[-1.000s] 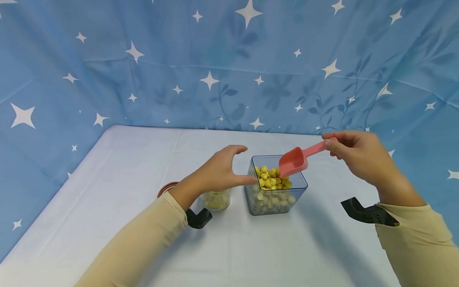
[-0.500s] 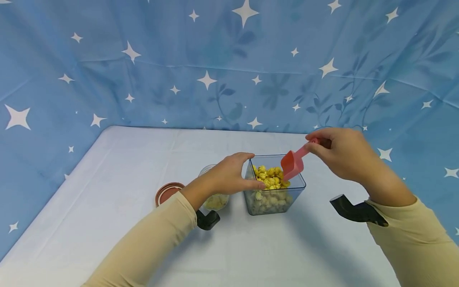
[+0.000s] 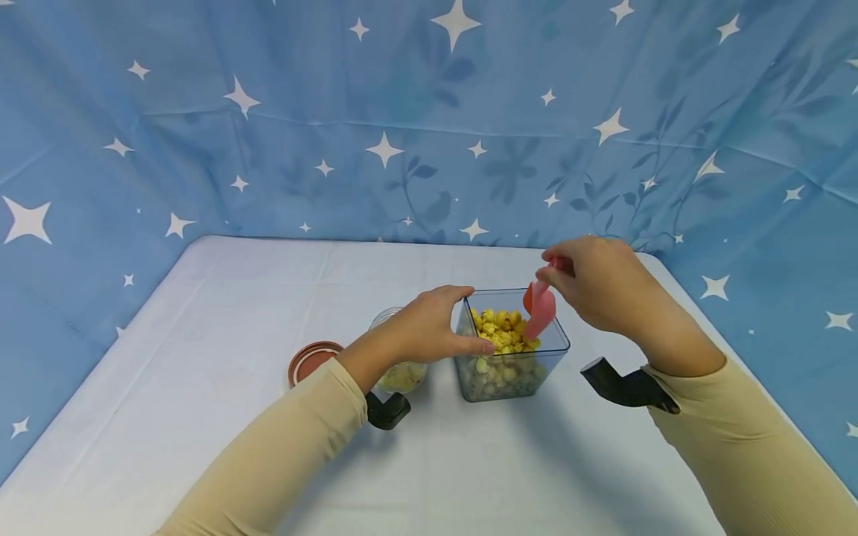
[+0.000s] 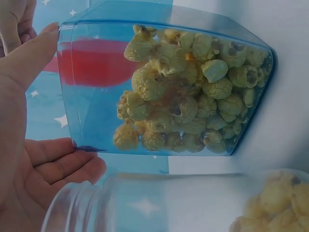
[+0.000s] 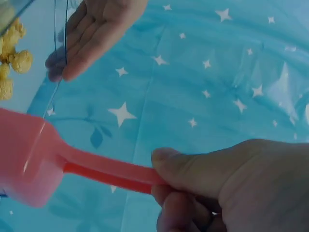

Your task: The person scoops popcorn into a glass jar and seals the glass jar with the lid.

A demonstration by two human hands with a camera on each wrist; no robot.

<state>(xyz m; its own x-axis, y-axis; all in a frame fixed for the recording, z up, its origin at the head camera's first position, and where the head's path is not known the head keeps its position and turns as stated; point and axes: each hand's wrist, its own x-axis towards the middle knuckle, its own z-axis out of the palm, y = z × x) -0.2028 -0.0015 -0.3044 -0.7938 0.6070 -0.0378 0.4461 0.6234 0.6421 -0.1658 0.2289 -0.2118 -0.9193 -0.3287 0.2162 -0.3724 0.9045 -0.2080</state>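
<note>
My right hand [image 3: 599, 286] pinches the handle of a pink scoop [image 3: 541, 313] between thumb and fingers. The scoop's bowl dips steeply into a clear bluish plastic container [image 3: 551, 360], its tip at the yellow popcorn [image 3: 499, 327] inside. Through the wall in the left wrist view, the red bowl shows beside the heaped popcorn [image 4: 164, 87]. My left hand [image 3: 436, 327] holds the container's left side at the rim, thumb on the near side and fingers at the far corner. In the right wrist view, the left hand's fingers [image 5: 91, 43] lie behind the transparent wall.
A glass jar [image 4: 159, 198] without a lid stands left of the container, with some popcorn at its bottom, partly behind my left hand. Farther left lies a reddish-brown round lid [image 3: 310, 362] on the white tablecloth [image 3: 255, 298]. A blue star-patterned curtain [image 3: 429, 112] hangs behind.
My left hand has moved right and taken hold of the container's rim. My right hand has moved left, tipping the scoop from slanted to nearly upright with its bowl down in the container.
</note>
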